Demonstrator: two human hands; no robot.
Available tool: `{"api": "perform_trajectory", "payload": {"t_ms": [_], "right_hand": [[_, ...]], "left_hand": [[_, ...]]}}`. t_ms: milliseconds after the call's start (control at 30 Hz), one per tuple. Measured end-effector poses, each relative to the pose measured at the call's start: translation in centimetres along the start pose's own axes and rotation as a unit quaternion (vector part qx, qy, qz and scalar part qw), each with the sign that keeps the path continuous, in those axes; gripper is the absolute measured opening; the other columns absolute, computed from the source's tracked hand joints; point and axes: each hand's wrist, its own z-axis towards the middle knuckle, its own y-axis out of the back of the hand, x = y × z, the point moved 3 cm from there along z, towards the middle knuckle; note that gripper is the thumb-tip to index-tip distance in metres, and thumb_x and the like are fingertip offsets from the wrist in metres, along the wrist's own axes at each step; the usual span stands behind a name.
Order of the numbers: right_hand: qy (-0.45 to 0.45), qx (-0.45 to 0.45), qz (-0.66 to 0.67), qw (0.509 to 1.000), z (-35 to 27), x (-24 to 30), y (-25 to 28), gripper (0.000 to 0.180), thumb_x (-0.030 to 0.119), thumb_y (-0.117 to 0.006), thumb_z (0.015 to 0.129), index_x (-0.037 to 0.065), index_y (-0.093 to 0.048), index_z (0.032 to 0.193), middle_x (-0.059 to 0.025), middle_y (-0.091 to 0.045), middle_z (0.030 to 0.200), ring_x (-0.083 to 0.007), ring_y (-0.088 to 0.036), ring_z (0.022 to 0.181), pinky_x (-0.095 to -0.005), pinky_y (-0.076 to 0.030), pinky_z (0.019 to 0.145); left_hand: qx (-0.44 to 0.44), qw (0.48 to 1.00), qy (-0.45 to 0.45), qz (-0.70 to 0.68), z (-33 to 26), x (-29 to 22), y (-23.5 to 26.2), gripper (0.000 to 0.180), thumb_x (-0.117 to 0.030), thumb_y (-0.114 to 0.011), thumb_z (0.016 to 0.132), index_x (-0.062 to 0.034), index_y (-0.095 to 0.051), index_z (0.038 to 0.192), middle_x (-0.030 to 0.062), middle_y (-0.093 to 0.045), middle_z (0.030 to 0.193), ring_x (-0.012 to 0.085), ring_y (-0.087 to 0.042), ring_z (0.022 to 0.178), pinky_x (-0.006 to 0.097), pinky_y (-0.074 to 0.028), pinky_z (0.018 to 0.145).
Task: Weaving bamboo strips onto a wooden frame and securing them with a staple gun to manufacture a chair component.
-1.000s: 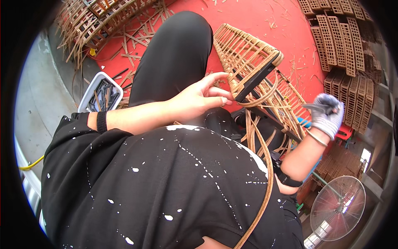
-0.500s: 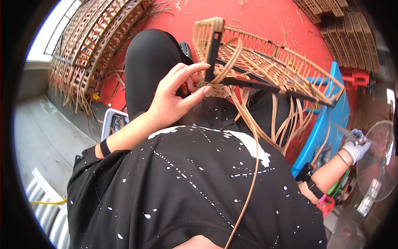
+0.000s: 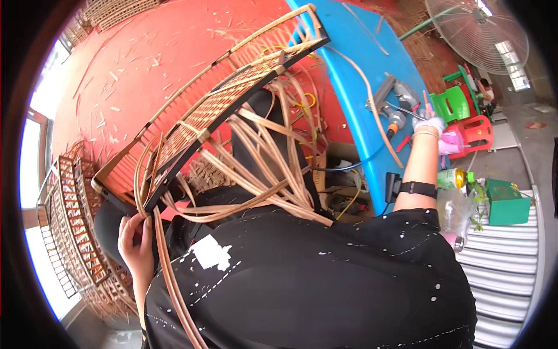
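While the bare left hand (image 3: 136,241) at 8 o'clock bends its fingers nearly together around several flat, tan cane strands (image 3: 169,273), pinching them at the near corner of the long, woven tan rattan basket with a black frame (image 3: 238,87), that basket slants across from 9 o'clock to 12 o'clock. At 2 o'clock the right hand (image 3: 429,123), in a pale glove, reaches over the blue, smooth-topped desk (image 3: 401,61) just beside a grey metal tool (image 3: 382,92), and I cannot tell how far its fingers are open or what they hold.
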Motion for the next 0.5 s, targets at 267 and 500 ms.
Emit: {"api": "perform_trajectory", "payload": {"t_ms": [267, 500], "right_hand": [[-0.082, 0.091, -0.226, 0.966, 9.7, -0.8, 2.7, 0.049, 0.049, -0.041, 0.099, 0.011, -0.067, 0.117, -0.0137, -0.064, 0.118, -0.0305, -0.062, 0.110, -0.0490, -0.053, 0.088], [-0.018, 0.061, -0.295, 0.953, 11.5, 0.8, 4.1, 0.050, 0.049, -0.043, 0.098, 0.011, -0.067, 0.119, -0.0132, -0.064, 0.122, -0.0294, -0.061, 0.114, -0.0462, -0.051, 0.092]], "left_hand": [[-0.029, 0.992, 0.086, -0.084, 0.9, 1.5, 0.0, 0.009, -0.006, -0.073, 0.091, 0.0013, -0.069, 0.093, 0.0005, -0.056, 0.080, 0.0065, -0.051, 0.072, 0.021, -0.041, 0.065], [-0.032, 0.976, 0.068, -0.205, 1.5, 2.0, -2.0, 0.011, -0.010, -0.074, 0.092, 0.0000, -0.072, 0.095, -0.0001, -0.063, 0.085, 0.0054, -0.061, 0.076, 0.021, -0.048, 0.069]]}}
